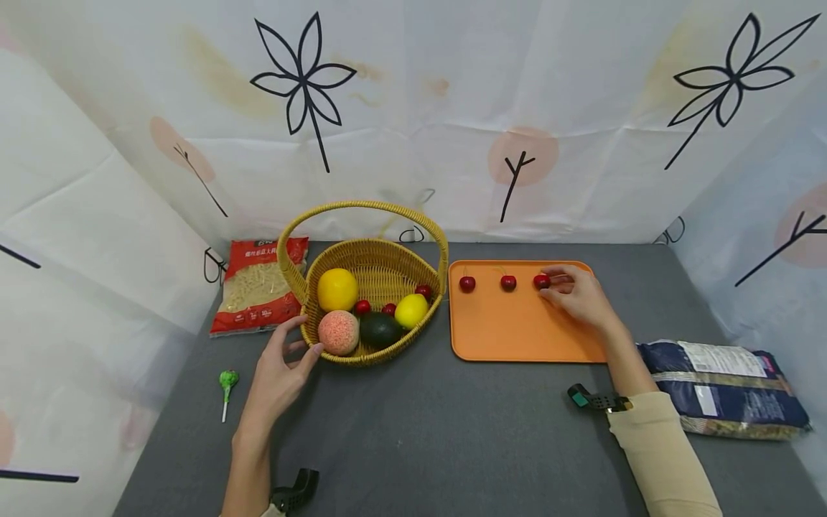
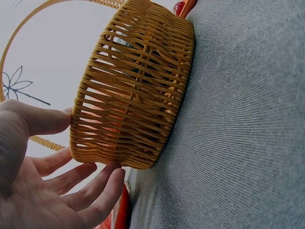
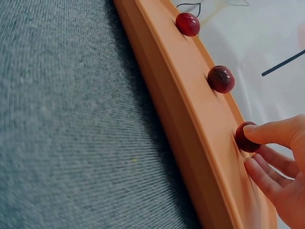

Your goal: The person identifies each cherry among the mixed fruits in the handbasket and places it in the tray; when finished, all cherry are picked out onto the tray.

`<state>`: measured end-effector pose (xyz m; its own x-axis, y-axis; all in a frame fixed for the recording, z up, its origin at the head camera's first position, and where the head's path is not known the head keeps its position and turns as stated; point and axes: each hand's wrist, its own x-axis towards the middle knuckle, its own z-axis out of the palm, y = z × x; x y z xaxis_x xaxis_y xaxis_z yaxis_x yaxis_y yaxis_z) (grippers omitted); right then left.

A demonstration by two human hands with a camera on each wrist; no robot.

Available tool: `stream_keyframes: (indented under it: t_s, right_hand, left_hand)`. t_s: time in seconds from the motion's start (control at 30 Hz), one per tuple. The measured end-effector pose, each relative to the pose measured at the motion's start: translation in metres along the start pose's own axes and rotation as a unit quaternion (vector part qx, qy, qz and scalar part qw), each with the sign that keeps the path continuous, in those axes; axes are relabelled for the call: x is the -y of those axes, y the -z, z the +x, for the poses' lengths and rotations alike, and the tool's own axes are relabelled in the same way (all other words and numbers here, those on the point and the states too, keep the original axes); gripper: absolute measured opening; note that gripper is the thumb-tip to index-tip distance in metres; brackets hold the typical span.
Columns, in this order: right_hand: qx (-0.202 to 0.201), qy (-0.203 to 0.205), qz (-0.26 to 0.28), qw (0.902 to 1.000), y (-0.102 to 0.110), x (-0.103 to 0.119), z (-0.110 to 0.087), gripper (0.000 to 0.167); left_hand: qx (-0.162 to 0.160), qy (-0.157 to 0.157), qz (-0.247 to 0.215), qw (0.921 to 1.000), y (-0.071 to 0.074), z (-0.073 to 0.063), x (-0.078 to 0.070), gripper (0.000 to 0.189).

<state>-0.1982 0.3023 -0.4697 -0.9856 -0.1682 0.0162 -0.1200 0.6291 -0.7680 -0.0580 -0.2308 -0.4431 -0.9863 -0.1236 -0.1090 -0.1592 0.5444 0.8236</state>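
Here, right fingers (image 3: 264,177) pinch the rightmost cherry (image 3: 245,140)

In the lower right of the head view, the person's right arm wears a plain, pale beige fabric sleeve (image 1: 665,452), softly creased, with its edge on the forearm; at that edge sits a black, angular wrist-worn mount (image 1: 597,399) with a ridged band and a small green patch (image 1: 579,398). Toward the lower left, a black, curved wrist-worn piece (image 1: 297,490) juts from the left arm, above a sliver of beige cuff (image 1: 273,511) cut off by the frame's bottom edge. The left hand (image 1: 282,370) and right hand (image 1: 579,296) are bare.
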Motion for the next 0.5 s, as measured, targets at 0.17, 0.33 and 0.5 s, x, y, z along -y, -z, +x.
stream_keyframes:
  t_s: [0.17, 0.33, 0.5]
  right_hand:
    - [-0.022, 0.012, -0.01, 0.9996, 0.0, 0.004, -0.004, 0.047]
    - [-0.048, 0.045, -0.008, 0.9978, -0.001, 0.017, -0.007, 0.04]
    - [-0.044, 0.069, 0.034, 0.996, -0.006, 0.034, -0.011, 0.035]
  left_hand:
    - [0.0, 0.001, -0.001, 1.0, 0.0, 0.0, 0.0, 0.067]
    - [-0.002, -0.003, -0.002, 1.0, 0.0, 0.0, 0.001, 0.067]
    - [-0.001, -0.005, -0.003, 1.0, 0.0, 0.0, 0.002, 0.067]
